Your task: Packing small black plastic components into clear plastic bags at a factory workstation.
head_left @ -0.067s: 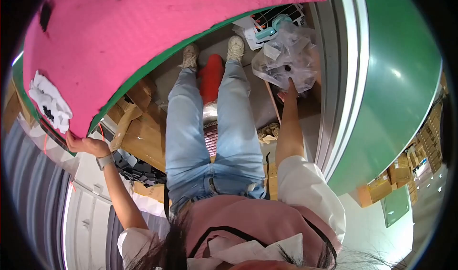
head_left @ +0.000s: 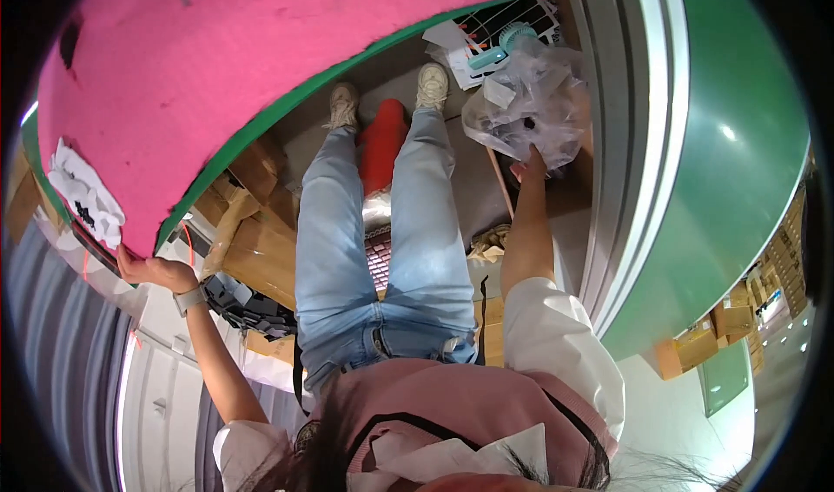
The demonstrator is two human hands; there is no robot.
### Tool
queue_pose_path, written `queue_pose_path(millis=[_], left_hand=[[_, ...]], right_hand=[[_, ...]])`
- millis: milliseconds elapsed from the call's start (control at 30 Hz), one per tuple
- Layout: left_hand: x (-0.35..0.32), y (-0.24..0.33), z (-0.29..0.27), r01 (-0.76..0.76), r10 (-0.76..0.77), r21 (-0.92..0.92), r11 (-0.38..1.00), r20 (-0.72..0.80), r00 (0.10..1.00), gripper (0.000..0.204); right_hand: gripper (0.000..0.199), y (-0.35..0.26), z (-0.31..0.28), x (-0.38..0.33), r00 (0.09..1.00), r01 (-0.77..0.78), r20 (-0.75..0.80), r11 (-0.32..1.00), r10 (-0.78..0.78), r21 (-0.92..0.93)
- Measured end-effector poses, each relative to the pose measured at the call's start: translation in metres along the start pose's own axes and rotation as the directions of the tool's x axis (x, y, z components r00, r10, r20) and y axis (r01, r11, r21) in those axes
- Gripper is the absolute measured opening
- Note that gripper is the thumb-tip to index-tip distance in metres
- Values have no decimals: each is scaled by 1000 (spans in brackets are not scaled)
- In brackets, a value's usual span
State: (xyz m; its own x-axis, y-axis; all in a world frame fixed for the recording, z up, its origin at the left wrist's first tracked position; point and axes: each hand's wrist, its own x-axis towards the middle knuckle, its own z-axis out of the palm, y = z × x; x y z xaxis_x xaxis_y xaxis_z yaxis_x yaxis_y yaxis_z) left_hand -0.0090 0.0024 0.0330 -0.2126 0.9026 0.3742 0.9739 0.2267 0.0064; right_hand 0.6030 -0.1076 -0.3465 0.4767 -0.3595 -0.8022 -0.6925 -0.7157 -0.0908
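The person's right hand (head_left: 534, 164) is down at the near side of a clear plastic bag (head_left: 546, 92), below the level of the pink-covered worktop (head_left: 234, 66). Its fingers are largely hidden by the crumpled film, so one cannot tell how far this grip is closed or whether it has hold of anything. The bag lies directly beyond the hand, touching it and spreading out past the fingertips. The arm is stretched out straight, presumably because the bag sits so low.

The left hand (head_left: 158, 271) is turned palm up at the worktop's near left corner, fingers loosely bent and nothing visible in the palm; it perhaps rests there for balance during the low reach. Just beyond it, a white cloth piece (head_left: 89, 188) with a dark patch lies on the pink cover, close to the edge and so probably within easy reach.

Farther out, a turquoise fan (head_left: 488, 59) lies just beyond the bag, beside white sheets (head_left: 450, 42). Between the legs is a red object (head_left: 384, 145), and cardboard boxes (head_left: 252, 253) stand under the worktop.
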Motion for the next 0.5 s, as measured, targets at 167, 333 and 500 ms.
queue_pose_path(millis=[167, 333, 500], left_hand=[[-28, -3, 35, 14, -14, 5, 1000, 17, 1000, 82], [-17, 44, 6, 71, -57, -92, 993, 139, 989, 48], [-47, 181, 22, 530, 55, -597, 601, 693, 719, 47]], right_hand=[[21, -1, 22, -16, 959, 274, -180, 886, -221, 374], [10, 28, -31, -129, 751, 622, -38, 687, -659, 375], [10, 70, -75, -262, 655, 697, 3, 605, -756, 385]])
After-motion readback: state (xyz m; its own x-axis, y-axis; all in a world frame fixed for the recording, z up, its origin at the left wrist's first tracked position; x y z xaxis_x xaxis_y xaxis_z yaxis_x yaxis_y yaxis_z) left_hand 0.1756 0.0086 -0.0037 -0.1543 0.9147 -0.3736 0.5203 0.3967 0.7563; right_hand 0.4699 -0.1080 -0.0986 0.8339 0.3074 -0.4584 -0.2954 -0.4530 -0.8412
